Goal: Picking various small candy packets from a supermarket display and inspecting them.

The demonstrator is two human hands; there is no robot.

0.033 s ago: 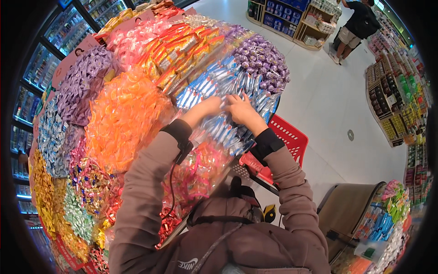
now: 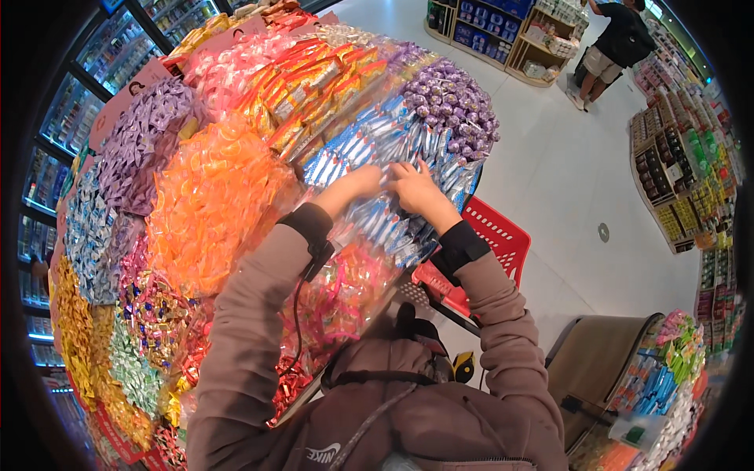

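A heap of blue-and-white wrapped candies (image 2: pixel 390 218) lies under both my hands, on the right side of a large candy display. My left hand (image 2: pixel 361 182) comes in from the left, its fingers drawn together over the wrappers. Facing it is my right hand (image 2: pixel 416 188), with fingers bent toward the left fingertips. A small pale bit shows between the two sets of fingertips; whether it is a wrapper end is too small to tell. Both hands look closed in a pinch.
Purple-wrapped round lollipops (image 2: pixel 448 106), orange-wrapped candies (image 2: pixel 216 208) and yellow-orange packets (image 2: pixel 314 82) surround the heap. A red shopping basket (image 2: pixel 503 239) is beside my right forearm. Across the floor, a person (image 2: pixel 616 43) stands near stocked shelves (image 2: pixel 675 165).
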